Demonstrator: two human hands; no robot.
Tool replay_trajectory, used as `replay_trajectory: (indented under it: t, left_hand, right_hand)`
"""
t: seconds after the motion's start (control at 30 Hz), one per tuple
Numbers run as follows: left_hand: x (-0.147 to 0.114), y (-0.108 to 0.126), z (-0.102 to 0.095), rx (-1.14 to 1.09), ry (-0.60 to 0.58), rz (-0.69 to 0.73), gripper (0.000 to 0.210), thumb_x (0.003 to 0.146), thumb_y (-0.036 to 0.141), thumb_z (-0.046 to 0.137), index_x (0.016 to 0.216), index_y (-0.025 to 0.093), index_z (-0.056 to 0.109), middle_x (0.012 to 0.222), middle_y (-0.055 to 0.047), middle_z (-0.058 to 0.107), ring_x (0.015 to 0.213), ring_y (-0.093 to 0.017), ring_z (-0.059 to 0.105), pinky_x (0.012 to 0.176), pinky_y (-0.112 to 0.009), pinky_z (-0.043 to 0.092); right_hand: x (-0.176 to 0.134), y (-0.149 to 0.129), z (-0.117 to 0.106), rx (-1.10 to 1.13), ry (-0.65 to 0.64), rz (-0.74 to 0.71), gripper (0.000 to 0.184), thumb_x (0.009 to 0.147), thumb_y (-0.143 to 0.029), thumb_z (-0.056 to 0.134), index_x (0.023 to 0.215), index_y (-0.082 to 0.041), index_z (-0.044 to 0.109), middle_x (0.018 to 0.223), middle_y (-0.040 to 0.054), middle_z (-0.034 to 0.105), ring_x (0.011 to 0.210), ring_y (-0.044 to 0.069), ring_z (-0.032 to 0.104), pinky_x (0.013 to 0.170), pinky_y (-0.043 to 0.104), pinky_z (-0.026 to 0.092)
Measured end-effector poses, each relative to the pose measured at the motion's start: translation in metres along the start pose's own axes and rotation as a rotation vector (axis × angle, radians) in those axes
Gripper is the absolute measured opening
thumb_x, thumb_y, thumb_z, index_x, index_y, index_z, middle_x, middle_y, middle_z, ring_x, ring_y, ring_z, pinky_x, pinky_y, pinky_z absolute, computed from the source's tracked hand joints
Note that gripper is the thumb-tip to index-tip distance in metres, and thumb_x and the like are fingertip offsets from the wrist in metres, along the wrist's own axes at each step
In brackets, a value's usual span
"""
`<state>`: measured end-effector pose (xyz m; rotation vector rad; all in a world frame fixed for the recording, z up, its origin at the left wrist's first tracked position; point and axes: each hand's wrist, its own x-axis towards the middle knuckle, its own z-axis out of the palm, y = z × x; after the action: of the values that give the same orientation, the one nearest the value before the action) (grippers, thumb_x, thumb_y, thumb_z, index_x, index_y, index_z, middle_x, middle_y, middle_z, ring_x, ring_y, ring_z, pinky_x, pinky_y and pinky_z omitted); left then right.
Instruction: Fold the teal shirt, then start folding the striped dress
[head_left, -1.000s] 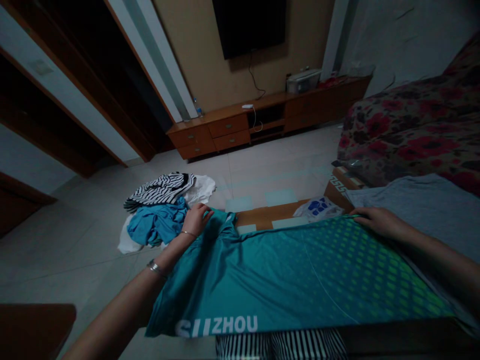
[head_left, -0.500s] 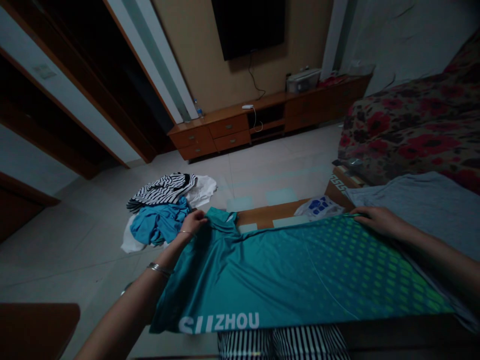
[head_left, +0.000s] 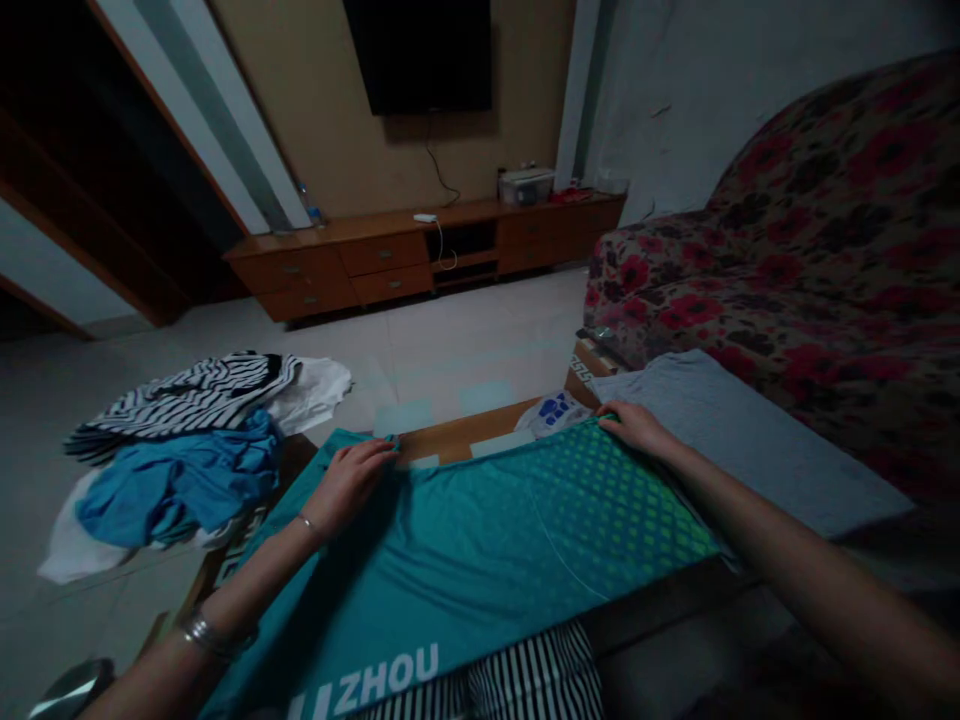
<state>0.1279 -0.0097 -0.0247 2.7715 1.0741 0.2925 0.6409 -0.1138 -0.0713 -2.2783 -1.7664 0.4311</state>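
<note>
Two striped trouser legs [head_left: 536, 675] are nearest me at the bottom of my head view, black and white, partly under the shirt [head_left: 480, 540]. The shirt lies across the brown table [head_left: 442, 438], thin, smooth teal cloth with soft wrinkles, its near edge reaching over the trousers. It makes a long, flat strip, its long axis running left to right and tilting away from me toward the right. The end with green dots points right; the white letters, ZHOU readable, run along the near edge at left.

My left hand [head_left: 352, 485] rests palm down on the far edge, fingers together and slightly bent; I cannot tell whether it grips the cloth. My right hand [head_left: 637, 430] has thumb and fingers closed on the far right corner.

Just beyond the shirt sits a crinkled plastic bag [head_left: 555, 414] with blue marks. Limp grey cloth [head_left: 720, 430] spreads to the right, before the flowered sofa [head_left: 787, 270]. To the left I see a rumpled heap of clothes [head_left: 184, 480]. Farther off stand a long wooden cabinet [head_left: 300, 275] and a flat black television [head_left: 424, 55].
</note>
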Motion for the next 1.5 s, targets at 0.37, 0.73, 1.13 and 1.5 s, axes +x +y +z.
replay_trajectory:
  t: [0.37, 0.73, 1.13, 1.5]
  left_hand:
    - [0.017, 0.015, 0.022, 0.148, -0.115, -0.073, 0.020, 0.086, 0.028, 0.049, 0.083, 0.023, 0.068, 0.089, -0.006, 0.067, 0.092, -0.025, 0.059, 0.090, -0.044, 0.032]
    - [0.004, 0.029, 0.022, 0.353, 0.056, -0.143, 0.035, 0.086, 0.019, 0.042, 0.116, 0.023, 0.061, 0.128, -0.014, 0.057, 0.118, -0.032, 0.049, 0.098, -0.051, 0.031]
    - [-0.087, 0.054, 0.071, 0.334, 0.087, -0.124, 0.072, 0.092, 0.059, 0.030, 0.148, 0.015, 0.026, 0.154, -0.013, 0.027, 0.142, -0.028, 0.025, 0.111, -0.048, 0.023]
    - [-0.136, 0.076, 0.037, 0.229, -0.010, -0.295, 0.067, 0.093, 0.055, 0.034, 0.149, 0.021, 0.024, 0.156, -0.009, 0.021, 0.144, -0.025, 0.018, 0.112, -0.050, 0.021]
  right_hand:
    - [0.003, -0.006, -0.014, -0.043, 0.052, 0.002, 0.019, 0.084, -0.028, 0.057, 0.097, -0.021, 0.069, 0.102, 0.0049, 0.071, 0.095, 0.020, 0.063, 0.080, 0.026, 0.043]
    - [-0.007, -0.040, -0.016, -0.235, 0.170, 0.096, 0.026, 0.089, -0.031, 0.053, 0.111, -0.020, 0.062, 0.116, 0.0137, 0.062, 0.105, 0.028, 0.058, 0.085, 0.035, 0.044]
    - [-0.037, -0.033, 0.066, -0.196, 0.266, -0.203, 0.052, 0.095, -0.039, 0.034, 0.138, -0.010, 0.046, 0.146, 0.0125, 0.041, 0.138, 0.027, 0.033, 0.112, 0.044, 0.030]
    - [-0.072, -0.010, 0.076, -0.180, 0.419, -0.334, 0.060, 0.094, -0.046, 0.027, 0.131, -0.006, 0.051, 0.144, 0.0193, 0.042, 0.135, 0.029, 0.036, 0.109, 0.047, 0.033]
